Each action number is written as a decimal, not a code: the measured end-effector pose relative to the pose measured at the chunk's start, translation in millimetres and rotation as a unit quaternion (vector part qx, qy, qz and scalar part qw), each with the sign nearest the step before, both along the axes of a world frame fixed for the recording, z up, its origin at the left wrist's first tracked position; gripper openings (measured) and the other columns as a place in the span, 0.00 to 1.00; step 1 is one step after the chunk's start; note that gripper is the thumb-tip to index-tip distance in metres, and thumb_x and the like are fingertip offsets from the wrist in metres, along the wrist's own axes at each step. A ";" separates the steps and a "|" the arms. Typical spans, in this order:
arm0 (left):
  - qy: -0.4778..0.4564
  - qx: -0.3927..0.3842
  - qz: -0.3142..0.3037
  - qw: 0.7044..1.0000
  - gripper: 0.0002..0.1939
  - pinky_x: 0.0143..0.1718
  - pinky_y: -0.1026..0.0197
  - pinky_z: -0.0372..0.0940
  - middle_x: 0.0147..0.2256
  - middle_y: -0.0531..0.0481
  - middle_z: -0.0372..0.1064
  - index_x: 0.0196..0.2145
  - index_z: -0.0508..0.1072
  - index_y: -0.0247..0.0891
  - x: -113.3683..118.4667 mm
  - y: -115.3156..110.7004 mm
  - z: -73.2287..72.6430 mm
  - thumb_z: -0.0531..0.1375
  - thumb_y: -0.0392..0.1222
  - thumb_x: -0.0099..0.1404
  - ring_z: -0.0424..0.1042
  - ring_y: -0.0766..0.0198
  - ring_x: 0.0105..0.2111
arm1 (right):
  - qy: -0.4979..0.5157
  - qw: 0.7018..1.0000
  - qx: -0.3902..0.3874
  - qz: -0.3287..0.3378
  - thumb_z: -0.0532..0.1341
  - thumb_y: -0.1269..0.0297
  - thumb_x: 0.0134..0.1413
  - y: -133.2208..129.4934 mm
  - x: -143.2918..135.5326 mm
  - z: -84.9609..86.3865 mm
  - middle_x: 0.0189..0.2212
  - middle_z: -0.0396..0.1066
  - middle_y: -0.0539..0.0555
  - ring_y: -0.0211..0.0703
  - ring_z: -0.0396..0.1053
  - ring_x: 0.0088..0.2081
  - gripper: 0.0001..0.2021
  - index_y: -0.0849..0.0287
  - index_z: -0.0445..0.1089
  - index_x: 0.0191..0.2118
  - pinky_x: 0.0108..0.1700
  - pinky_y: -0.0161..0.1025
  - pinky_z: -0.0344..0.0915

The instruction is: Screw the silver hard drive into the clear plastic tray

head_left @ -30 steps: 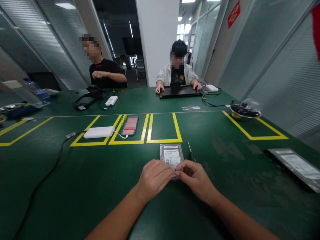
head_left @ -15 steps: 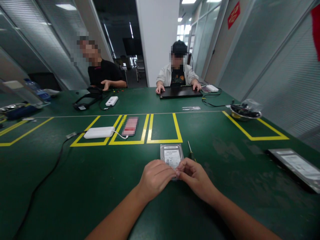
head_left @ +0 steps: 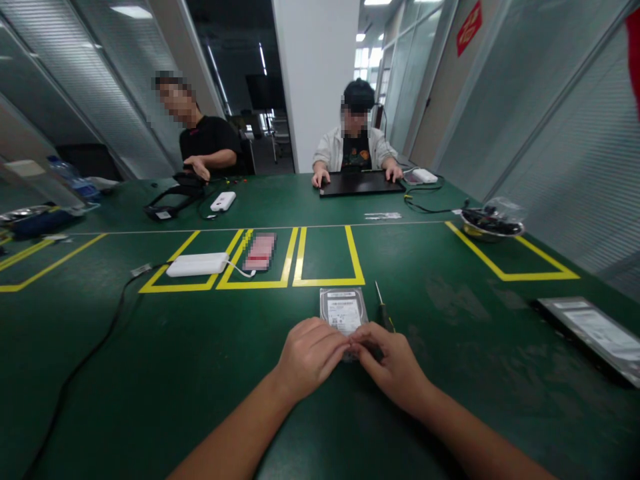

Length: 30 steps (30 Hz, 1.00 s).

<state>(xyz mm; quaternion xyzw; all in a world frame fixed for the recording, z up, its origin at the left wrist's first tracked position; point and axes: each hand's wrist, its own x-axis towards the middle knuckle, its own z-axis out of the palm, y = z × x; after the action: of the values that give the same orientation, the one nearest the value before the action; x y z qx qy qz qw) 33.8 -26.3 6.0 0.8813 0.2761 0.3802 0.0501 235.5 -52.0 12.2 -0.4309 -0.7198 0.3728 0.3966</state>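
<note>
The near end of the hard drive [head_left: 343,310] is covered by the left hand [head_left: 310,353] and right hand [head_left: 387,360], whose fingertips are nearly closed together; whether anything is pinched between them cannot be told. The drive lies flat on the table [head_left: 210,373], apparently so that it is steadied from both sides. The screwdriver [head_left: 383,312] is laid just beside it, probably for easy reach. Beyond, yellow tape [head_left: 327,283] is seen, then a bowl [head_left: 493,231] at right.

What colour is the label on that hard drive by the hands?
The label is white with dark print, clearest in the head view.
</note>
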 end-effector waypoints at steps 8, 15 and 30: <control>-0.024 -0.034 0.028 0.999 0.04 0.39 0.54 0.63 0.34 0.46 0.72 0.39 0.70 0.37 2.4 -1.3 5.3 0.57 0.33 0.67 0.68 0.58 0.35 | -0.174 0.968 0.173 -0.049 0.53 0.67 0.62 -3.7 2.7 2.8 0.32 0.72 0.55 0.43 0.68 0.34 0.08 0.57 0.69 0.39 0.38 0.39 0.63; -0.097 -0.068 0.115 0.986 0.04 0.37 0.56 0.60 0.32 0.48 0.66 0.35 0.65 0.38 3.1 -2.3 2.5 0.53 0.35 0.70 0.64 0.59 0.34 | -0.345 0.895 0.176 -0.223 0.53 0.65 0.65 14.0 23.8 11.6 0.37 0.70 0.60 0.50 0.66 0.40 0.09 0.60 0.69 0.41 0.41 0.44 0.59; -0.183 -0.221 0.198 0.937 0.09 0.33 0.62 0.58 0.29 0.52 0.63 0.34 0.66 0.38 -1.3 -0.7 24.9 0.50 0.41 0.72 0.64 0.63 0.29 | -0.483 0.842 0.081 -0.226 0.58 0.63 0.62 18.1 20.6 3.6 0.43 0.65 0.56 0.45 0.67 0.41 0.09 0.58 0.67 0.46 0.33 0.37 0.59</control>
<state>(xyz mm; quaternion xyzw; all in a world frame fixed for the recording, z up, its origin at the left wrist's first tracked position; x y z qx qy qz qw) 32.4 -27.0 30.9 0.6905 0.5086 0.4662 0.2172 256.1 -33.9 15.8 -0.6734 -0.7306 -0.0422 0.1049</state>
